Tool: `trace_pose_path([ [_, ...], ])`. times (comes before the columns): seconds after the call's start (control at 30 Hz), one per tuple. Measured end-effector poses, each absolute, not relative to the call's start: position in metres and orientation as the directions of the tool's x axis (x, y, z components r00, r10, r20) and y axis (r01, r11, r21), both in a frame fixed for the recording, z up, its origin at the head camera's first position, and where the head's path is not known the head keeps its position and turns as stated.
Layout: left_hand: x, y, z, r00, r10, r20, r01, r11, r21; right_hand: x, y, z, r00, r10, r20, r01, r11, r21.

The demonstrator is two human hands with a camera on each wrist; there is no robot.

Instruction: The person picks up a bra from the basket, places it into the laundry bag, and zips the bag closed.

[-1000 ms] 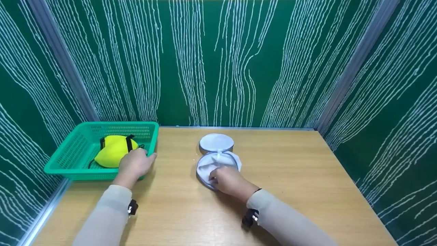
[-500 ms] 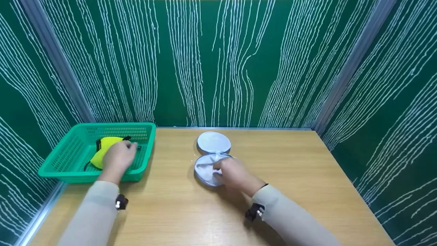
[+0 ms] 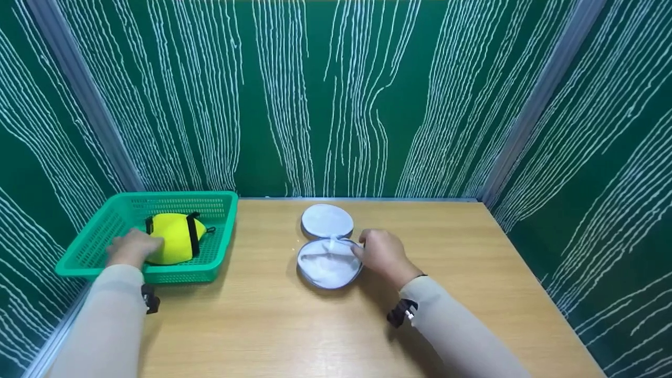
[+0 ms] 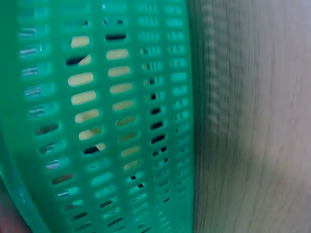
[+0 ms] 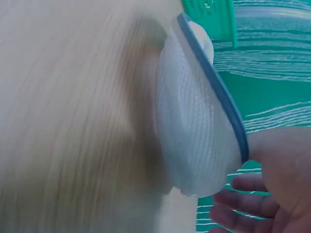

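Note:
A round zip case [image 3: 331, 270] with a pale lining lies unfolded, its lid half [image 3: 326, 220] at the back. My right hand [image 3: 386, 254] grips the front half's right rim, thumb over the edge. The right wrist view shows the mesh side of this case [image 5: 194, 121] with dark zip trim; below the thumb the other fingers [image 5: 243, 201] are loosely bent. My left hand [image 3: 131, 247] is inside the green basket [image 3: 191, 273], fingers spread. Its thumb reaches the left side of a yellow pouch [image 3: 173, 236] with black bands and a cord.
The basket stands at the table's left back corner; its slotted wall [image 4: 107, 116] fills much of the left wrist view. Green panels [image 3: 336, 94] with white wavy lines enclose the wooden table [image 3: 294, 331] at the back and both sides.
My left hand has left the basket's right rim and crossed over the yellow pouch to its left side. My right hand has come out of the case's lining to its right rim.

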State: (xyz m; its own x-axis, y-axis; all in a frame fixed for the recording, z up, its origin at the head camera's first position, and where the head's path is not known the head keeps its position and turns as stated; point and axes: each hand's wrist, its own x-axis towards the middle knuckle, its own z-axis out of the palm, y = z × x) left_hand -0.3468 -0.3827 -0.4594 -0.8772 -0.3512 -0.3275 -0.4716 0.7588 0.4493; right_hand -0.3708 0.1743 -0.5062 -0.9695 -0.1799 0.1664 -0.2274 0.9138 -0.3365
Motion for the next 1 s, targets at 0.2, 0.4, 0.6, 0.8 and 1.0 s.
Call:
trace_pose_path([
  [0.2, -0.36, -0.386, -0.466, -0.859, -0.278, -0.43, -0.478, 0.735, 0.48, -0.376, 0.178, -0.511, -0.991, -0.133, 0.03, -0.134, 0.911, -0.39],
  [0.4, -0.369, -0.388, -0.47, -0.858, -0.21, -0.469, -0.442, 0.769, 0.462, -0.378, 0.179, -0.516, -0.989, -0.15, 0.001, -0.137, 0.905, -0.403],
  [0.6, -0.37, -0.389, -0.475, -0.847, -0.241, -0.473, -0.462, 0.775, 0.431, -0.381, 0.179, -0.518, -0.986, -0.157, -0.053, -0.122, 0.901, -0.416],
  [0.8, -0.374, -0.389, -0.48, -0.835, -0.239, -0.496, -0.463, 0.792, 0.397, -0.38, 0.177, -0.515, -0.985, -0.165, -0.053, -0.128, 0.898, -0.421],
  [1.0, -0.376, -0.388, -0.484, -0.829, -0.28, -0.484, -0.488, 0.784, 0.383, -0.378, 0.175, -0.514, -0.981, -0.191, -0.043, -0.155, 0.893, -0.423],
])
